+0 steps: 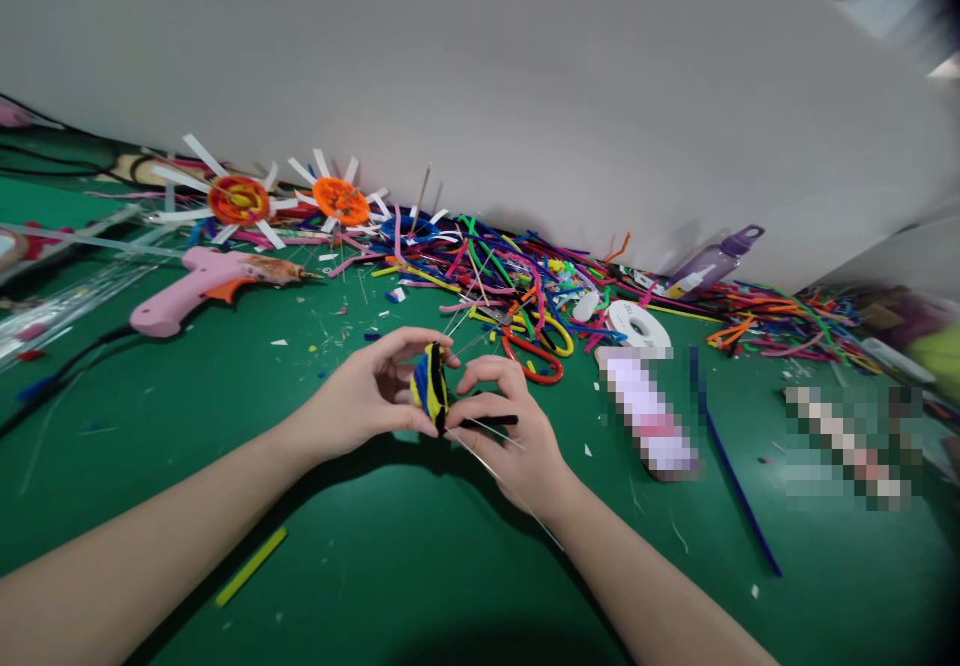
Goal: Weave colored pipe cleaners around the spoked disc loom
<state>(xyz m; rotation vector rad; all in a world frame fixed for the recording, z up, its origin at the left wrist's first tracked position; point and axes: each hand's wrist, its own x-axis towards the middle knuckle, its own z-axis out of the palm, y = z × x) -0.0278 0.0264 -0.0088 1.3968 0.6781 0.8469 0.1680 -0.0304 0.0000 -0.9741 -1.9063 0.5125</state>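
Note:
Between my two hands, above the green table, is a small rounded piece of blue, yellow and black pipe cleaners [430, 389]. My left hand [373, 386] grips its left side, thumb below and fingers on top. The fingers of my right hand [517, 436] pinch its lower right edge, where a black pipe cleaner end [491, 420] sticks out. Thin clear strands run from the piece across my right palm and wrist. Behind my hands lie orange-and-yellow-handled scissors [534, 354], their blades partly among loose pipe cleaners.
A pink glue gun [196, 291] with a black cord lies at the left. Heaped pipe cleaners [517, 266] line the wall, with a purple bottle [716, 264] and a white spool [637, 326]. Nearer are a blue pipe cleaner [739, 486] and a yellow piece [252, 566].

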